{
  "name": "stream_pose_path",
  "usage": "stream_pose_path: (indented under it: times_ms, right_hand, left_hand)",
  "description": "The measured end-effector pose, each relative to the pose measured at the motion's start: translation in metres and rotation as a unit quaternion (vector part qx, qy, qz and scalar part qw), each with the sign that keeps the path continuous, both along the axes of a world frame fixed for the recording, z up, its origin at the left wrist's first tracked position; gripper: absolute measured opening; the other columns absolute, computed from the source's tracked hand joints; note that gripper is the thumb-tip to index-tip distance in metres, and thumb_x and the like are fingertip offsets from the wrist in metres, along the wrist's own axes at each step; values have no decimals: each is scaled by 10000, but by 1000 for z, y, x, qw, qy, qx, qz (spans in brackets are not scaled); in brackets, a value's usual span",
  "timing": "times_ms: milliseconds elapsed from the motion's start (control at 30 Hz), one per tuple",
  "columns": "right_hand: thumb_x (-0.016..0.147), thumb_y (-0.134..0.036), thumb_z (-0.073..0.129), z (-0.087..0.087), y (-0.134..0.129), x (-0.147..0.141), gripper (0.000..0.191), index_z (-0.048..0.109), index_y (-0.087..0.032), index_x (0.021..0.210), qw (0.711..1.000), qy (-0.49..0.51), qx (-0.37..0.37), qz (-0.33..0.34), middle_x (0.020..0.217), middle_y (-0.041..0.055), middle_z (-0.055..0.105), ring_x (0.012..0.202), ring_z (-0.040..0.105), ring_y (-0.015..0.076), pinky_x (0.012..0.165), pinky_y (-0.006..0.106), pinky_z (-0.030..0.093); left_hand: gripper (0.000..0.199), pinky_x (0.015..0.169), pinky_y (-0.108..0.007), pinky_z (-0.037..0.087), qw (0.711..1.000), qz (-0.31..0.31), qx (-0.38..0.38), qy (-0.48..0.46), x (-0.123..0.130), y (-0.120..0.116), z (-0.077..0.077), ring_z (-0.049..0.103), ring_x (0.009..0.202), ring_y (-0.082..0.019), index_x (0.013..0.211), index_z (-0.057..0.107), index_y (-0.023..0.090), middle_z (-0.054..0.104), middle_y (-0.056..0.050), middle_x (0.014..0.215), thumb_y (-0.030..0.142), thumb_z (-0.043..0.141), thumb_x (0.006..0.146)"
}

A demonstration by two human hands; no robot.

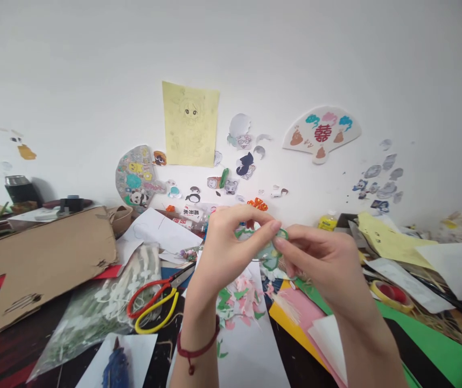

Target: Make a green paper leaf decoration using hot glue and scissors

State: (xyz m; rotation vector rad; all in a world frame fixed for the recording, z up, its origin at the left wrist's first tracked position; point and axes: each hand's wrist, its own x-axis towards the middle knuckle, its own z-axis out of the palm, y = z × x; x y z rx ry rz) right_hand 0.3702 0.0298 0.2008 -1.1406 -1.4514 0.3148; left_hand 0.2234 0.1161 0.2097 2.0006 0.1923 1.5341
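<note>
My left hand [233, 248] and my right hand [322, 256] meet in front of me, raised above the table. Between them is a small translucent craft piece [272, 257] with a wavy green edge. Thumb and fingertips of each hand pinch its upper rim, and my fingers hide part of it. Below lies a white sheet [253, 355] with torn pink and green paper scraps [241, 296] heaped on it. Scissors [156, 323] with red and yellow handles rest left of my left wrist, which wears a dark red cord bracelet [198, 353].
At front left a blue glue gun [116, 369] lies on white paper. Cut cardboard [53, 258] and a clear plastic bag [93, 307] fill the left. Coloured paper [428, 339] and a tape roll [391, 296] sit at right. Behind stands a wall [231, 43] with pictures.
</note>
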Motion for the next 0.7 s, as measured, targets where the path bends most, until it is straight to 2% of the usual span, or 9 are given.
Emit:
stream_pose_path:
  times_ms: [167,300,433,567,700]
  right_hand:
    - [893,-331,731,0,-2,-1,198,730,-208,739,1000,-3,17,-15,507,-39,553,449,503,91,451,234,375]
    - [882,-316,742,0,-2,-1,175,740,-206,747,999,10,33,-9,508,-42,555,443,498,86,437,225,373]
    - [883,-297,739,-1,-2,0,180,725,-198,734,999,15,48,6,500,-44,548,442,495,81,425,214,360]
    - [893,-286,723,-2,-1,1,162,734,-199,757,998,23,55,4,506,-42,565,443,499,78,427,208,374]
    - [879,-259,727,-3,-2,3,116,761,-198,786,998,33,52,10,509,-39,571,442,502,79,423,206,380]
  left_hand:
    - [189,712,-302,491,1000,-5,8,4,-1,-1,1,629,705,-141,721,688,201,720,10,730,202,704,910]
    - [64,783,-318,496,998,4,55,-10,-2,-3,3,648,807,-154,868,726,208,739,0,845,179,695,917]
    - [171,923,-381,444,987,70,142,-1,-4,-5,4,635,1013,-198,1023,745,229,727,-21,1031,160,767,868]
    - [101,905,-411,409,967,142,213,4,-5,-9,4,602,976,-202,946,785,267,717,-13,1058,191,760,884]
    - [107,904,-430,405,956,166,240,5,-5,-11,3,592,975,-212,894,799,287,731,-9,1052,192,750,893]
